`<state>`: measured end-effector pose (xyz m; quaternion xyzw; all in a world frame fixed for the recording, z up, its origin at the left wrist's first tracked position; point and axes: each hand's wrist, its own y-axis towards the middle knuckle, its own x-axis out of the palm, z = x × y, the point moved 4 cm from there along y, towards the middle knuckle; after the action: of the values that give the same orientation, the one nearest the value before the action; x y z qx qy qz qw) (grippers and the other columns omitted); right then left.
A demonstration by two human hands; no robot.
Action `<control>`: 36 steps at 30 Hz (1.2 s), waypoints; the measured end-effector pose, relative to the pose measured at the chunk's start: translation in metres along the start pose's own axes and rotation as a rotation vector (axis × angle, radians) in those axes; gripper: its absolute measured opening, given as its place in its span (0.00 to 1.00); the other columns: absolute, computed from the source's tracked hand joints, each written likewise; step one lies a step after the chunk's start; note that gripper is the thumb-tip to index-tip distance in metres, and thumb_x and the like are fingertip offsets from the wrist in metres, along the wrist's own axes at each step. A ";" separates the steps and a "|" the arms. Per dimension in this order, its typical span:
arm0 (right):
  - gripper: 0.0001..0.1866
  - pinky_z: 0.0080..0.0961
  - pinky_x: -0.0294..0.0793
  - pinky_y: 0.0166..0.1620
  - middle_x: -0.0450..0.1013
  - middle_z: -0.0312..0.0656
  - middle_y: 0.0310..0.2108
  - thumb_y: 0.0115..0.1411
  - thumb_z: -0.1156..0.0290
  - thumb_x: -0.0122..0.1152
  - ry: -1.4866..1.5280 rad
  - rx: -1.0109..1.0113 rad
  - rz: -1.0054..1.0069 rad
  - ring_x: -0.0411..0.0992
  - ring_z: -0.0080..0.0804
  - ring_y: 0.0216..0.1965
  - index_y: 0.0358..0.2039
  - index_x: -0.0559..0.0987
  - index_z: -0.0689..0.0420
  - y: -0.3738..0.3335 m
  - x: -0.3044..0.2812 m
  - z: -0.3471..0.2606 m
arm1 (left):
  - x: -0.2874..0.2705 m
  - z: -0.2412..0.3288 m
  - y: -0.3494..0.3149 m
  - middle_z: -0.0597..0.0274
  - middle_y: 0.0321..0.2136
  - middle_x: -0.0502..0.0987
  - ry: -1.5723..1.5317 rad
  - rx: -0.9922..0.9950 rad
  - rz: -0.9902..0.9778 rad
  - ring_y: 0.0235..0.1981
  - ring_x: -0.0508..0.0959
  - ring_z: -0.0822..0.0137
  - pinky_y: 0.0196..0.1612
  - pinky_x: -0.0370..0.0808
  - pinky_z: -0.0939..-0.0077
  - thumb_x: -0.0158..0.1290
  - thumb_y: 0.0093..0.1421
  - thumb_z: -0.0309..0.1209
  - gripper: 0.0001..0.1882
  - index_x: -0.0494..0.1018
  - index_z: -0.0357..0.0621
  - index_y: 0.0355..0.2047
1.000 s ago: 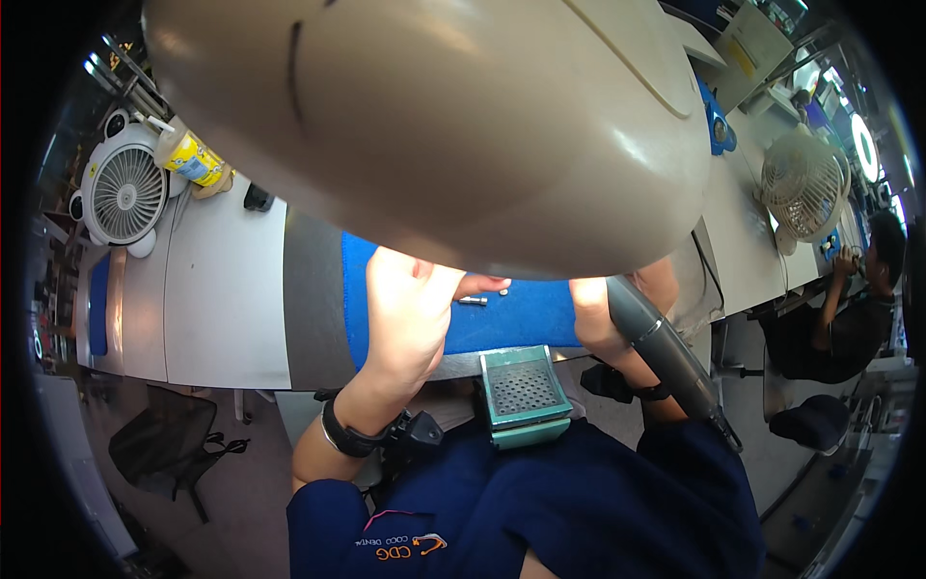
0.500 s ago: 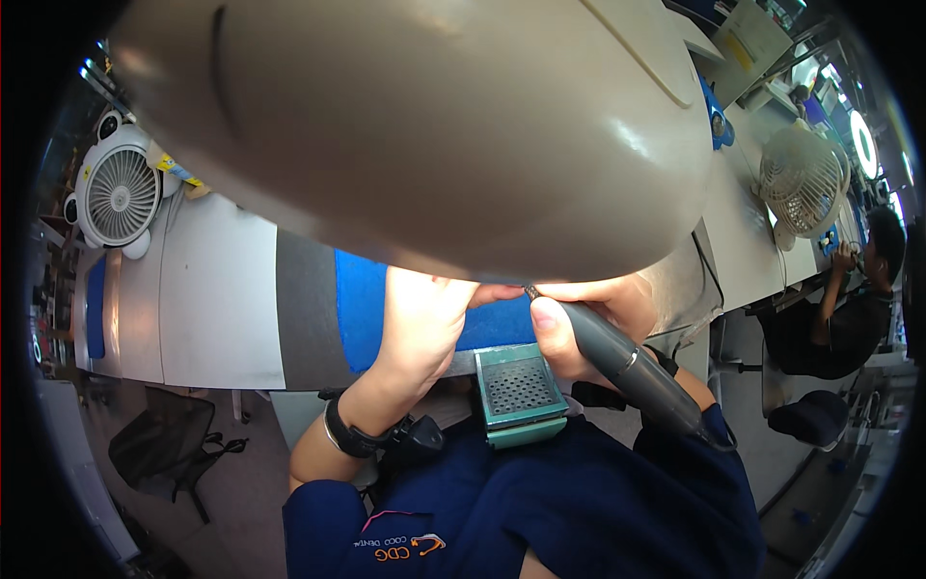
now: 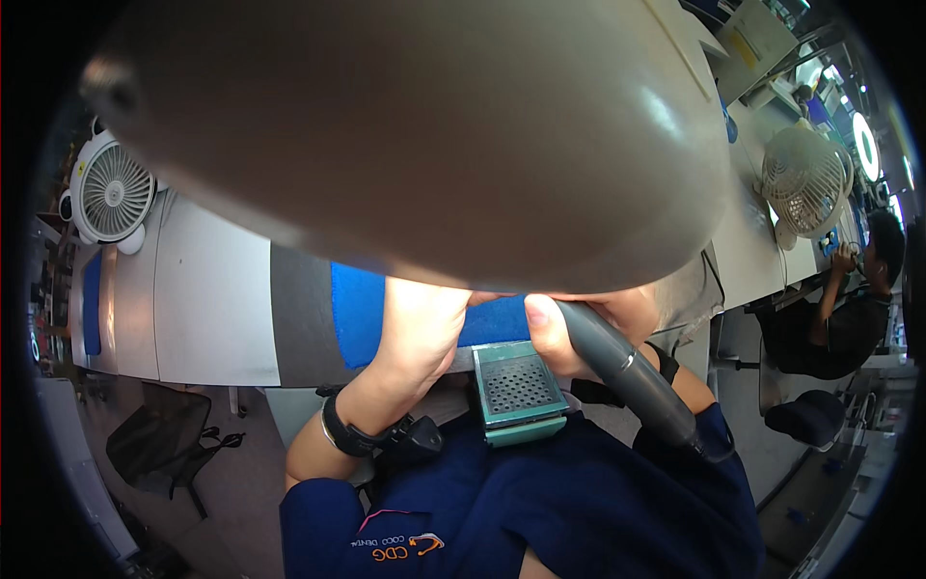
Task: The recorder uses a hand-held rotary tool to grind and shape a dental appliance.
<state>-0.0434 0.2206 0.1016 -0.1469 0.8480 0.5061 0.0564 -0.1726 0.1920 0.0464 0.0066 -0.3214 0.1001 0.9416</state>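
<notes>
A smooth beige hood (image 3: 415,145) spans the upper view; blue mat (image 3: 359,314) shows past its near edge. From that edge a dark grey rotary handpiece (image 3: 627,362) slants toward the right, its long axis aimed up-left, front tip hidden. The right hand (image 3: 558,345), nearer, is clamped around it there; the left hand (image 3: 424,326) lies leftward along the hood's edge, fingertips covered, grip impossible to tell.

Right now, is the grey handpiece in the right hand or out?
In: the right hand holds the handpiece, thumb and fingers flanking it.

Orange lettering (image 3: 391,554), white lettering (image 3: 382,543), on navy shirt (image 3: 617,492)
</notes>
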 end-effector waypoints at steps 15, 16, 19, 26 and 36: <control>0.13 0.16 0.66 0.20 0.73 0.44 0.23 0.34 0.82 0.59 0.006 -0.026 0.008 0.68 0.27 0.18 0.26 0.74 0.62 -0.003 0.000 0.001 | -0.010 -0.009 0.002 0.58 0.35 0.71 0.018 -0.035 -0.003 0.36 0.74 0.67 0.34 0.76 0.77 0.45 0.57 0.23 0.08 0.66 0.35 0.38; 0.13 0.16 0.66 0.20 0.73 0.44 0.23 0.34 0.82 0.59 -0.011 -0.030 -0.009 0.68 0.27 0.17 0.26 0.74 0.62 -0.001 0.001 0.001 | -0.012 -0.010 0.002 0.58 0.36 0.69 0.036 -0.051 -0.013 0.37 0.73 0.65 0.36 0.76 0.73 0.45 0.56 0.21 0.09 0.65 0.36 0.38; 0.13 0.16 0.66 0.19 0.73 0.44 0.23 0.34 0.82 0.59 -0.022 -0.040 -0.005 0.68 0.27 0.17 0.26 0.74 0.62 -0.001 0.001 0.000 | -0.004 -0.006 0.000 0.57 0.34 0.72 0.000 -0.028 0.025 0.34 0.74 0.68 0.33 0.76 0.81 0.45 0.57 0.24 0.09 0.67 0.35 0.38; 0.13 0.17 0.67 0.22 0.72 0.43 0.23 0.35 0.82 0.60 -0.009 0.011 -0.048 0.68 0.27 0.19 0.27 0.74 0.61 -0.004 0.001 0.002 | 0.000 -0.002 0.000 0.56 0.34 0.72 -0.012 -0.013 0.015 0.35 0.74 0.68 0.34 0.76 0.80 0.44 0.57 0.23 0.08 0.67 0.35 0.38; 0.15 0.16 0.69 0.27 0.71 0.42 0.25 0.40 0.79 0.66 0.105 0.274 0.066 0.71 0.25 0.25 0.29 0.72 0.60 -0.002 -0.004 0.004 | -0.001 0.001 -0.004 0.56 0.34 0.72 0.081 0.175 -0.034 0.35 0.74 0.65 0.37 0.74 0.72 0.46 0.56 0.24 0.07 0.68 0.36 0.36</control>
<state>-0.0390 0.2238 0.0989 -0.1364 0.9152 0.3790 0.0148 -0.1735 0.1879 0.0472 0.0901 -0.2732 0.1121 0.9511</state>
